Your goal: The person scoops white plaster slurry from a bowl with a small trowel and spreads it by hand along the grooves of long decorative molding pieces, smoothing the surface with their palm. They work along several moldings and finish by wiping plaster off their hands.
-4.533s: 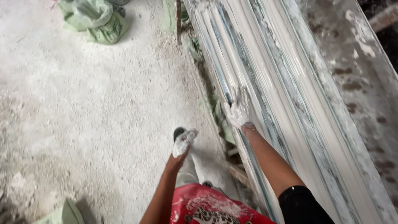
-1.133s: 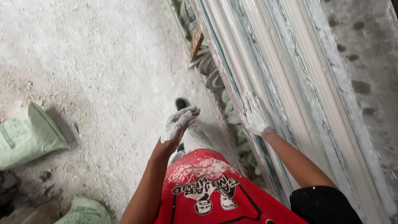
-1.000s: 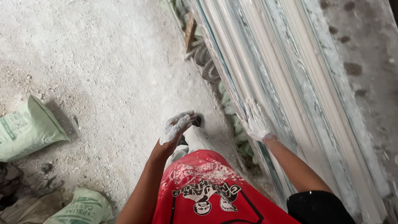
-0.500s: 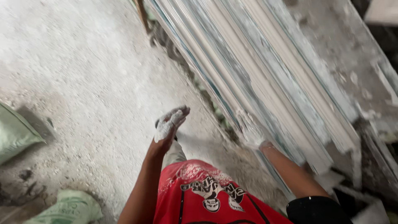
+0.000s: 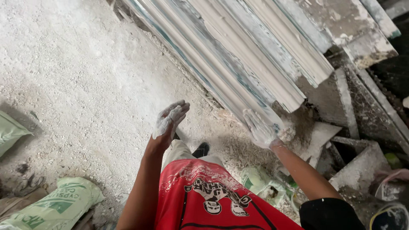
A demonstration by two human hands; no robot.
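Moved: since half a second ago the view has swung along the stack, so the near ends of the mouldings now show; right hand has slid down to that end, left hand hardly shifted.
Mouldings: long white plaster cornice strips (image 5: 238,55), stacked and leaning, long axis running from upper left down to lower right, cut ends pointing lower right toward the rubble.
Where: they lie along the right edge of the dusty grey concrete floor (image 5: 76,76), beside broken grey slabs (image 5: 341,127).
Right hand (image 5: 260,128): plaster-caked, arm stretched forward, palm flat against the lowest strip near its end, fingers spread, not gripping anything.
Left hand (image 5: 168,121): also white with plaster, raised in front of the body, fingers loosely together and pointing up-right, holding nothing, touching nothing.
Nearby: pale green sacks (image 5: 55,206) at lower left, red printed shirt (image 5: 204,200), black shoe (image 5: 201,150) on the floor.
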